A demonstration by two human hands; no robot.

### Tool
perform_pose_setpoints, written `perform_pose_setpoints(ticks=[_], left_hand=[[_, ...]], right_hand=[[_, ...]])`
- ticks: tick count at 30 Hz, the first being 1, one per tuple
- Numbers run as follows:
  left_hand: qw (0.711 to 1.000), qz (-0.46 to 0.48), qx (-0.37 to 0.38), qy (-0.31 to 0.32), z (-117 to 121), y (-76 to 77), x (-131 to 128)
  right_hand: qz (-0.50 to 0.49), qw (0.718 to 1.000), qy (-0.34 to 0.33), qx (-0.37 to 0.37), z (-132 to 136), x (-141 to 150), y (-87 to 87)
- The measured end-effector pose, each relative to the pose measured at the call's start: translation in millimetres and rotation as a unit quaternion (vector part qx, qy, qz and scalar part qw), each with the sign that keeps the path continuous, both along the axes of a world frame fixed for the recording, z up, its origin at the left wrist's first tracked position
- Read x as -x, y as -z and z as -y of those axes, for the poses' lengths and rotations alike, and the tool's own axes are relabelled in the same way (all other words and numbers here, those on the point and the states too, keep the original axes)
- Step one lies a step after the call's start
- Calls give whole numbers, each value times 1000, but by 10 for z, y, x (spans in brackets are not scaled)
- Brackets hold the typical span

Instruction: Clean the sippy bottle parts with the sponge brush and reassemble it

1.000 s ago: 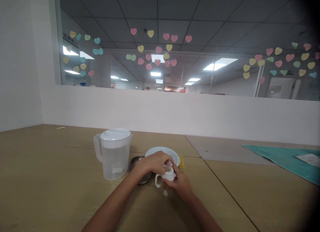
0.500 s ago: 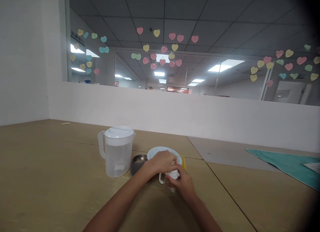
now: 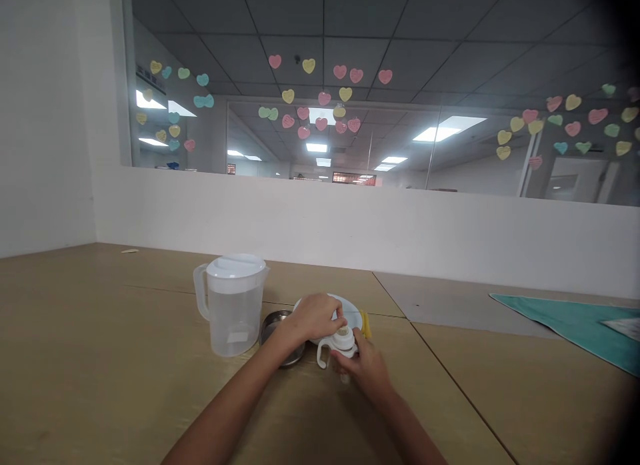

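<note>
In front of me a baby bottle (image 3: 343, 343) stands tilted slightly, with a white collar, a curved white side handle and a small beige tip that looks like a teat. My right hand (image 3: 367, 365) wraps its fingers around the bottle from the right, just below the collar. From above and left, my left hand (image 3: 317, 316) reaches over with curled fingers pinching at the beige tip. The fingertips partly cover the tip. Behind the hands lies a white plate (image 3: 350, 308), partly hidden by my left hand.
A clear plastic pitcher (image 3: 236, 318) with a white lid stands left. Beside it is a round metal dish (image 3: 270, 326), partly under my left forearm. Something yellow (image 3: 367, 323) sits by the plate. A teal cloth (image 3: 560, 318) lies far right. A white wall with a window runs behind.
My left hand has shifted slightly left and up off the white collar, so the collar and beige tip show more. My right hand keeps its grip on the bottle.
</note>
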State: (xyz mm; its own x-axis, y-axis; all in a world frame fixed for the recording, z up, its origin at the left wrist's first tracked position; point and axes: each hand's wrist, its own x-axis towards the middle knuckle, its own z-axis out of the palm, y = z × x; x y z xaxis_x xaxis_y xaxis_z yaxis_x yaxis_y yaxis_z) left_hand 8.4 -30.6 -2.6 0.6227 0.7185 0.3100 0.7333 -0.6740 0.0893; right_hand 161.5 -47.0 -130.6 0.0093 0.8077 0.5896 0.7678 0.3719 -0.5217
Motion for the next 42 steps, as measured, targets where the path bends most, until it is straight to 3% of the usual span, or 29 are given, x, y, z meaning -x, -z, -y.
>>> perform_pose_setpoints(ticks=[6, 13, 17, 23, 30, 36, 42], left_hand=[[999, 7, -45, -22, 53, -41, -40], [992, 102, -62, -27, 37, -106, 0], [989, 136, -60, -20, 5, -122, 45], [990, 120, -64, -34, -15, -155, 101], [993, 91, -67, -27, -49, -140, 122], [995, 80, -60, -19, -46, -135, 116], [996, 65, -51, -37, -45, -140, 117]], right_hand=[[-13, 1000, -13, -12, 5, 19, -17], [3, 1000, -22, -4, -14, 12, 5], [36, 999, 3, -39, -22, 11, 25], [43, 990, -15, -134, 0, -8, 19], [14, 987, -35, -159, 27, 27, 13], [-92, 985, -31, -140, 27, 122, 6], [-233, 964, -60, -115, 41, 129, -88]])
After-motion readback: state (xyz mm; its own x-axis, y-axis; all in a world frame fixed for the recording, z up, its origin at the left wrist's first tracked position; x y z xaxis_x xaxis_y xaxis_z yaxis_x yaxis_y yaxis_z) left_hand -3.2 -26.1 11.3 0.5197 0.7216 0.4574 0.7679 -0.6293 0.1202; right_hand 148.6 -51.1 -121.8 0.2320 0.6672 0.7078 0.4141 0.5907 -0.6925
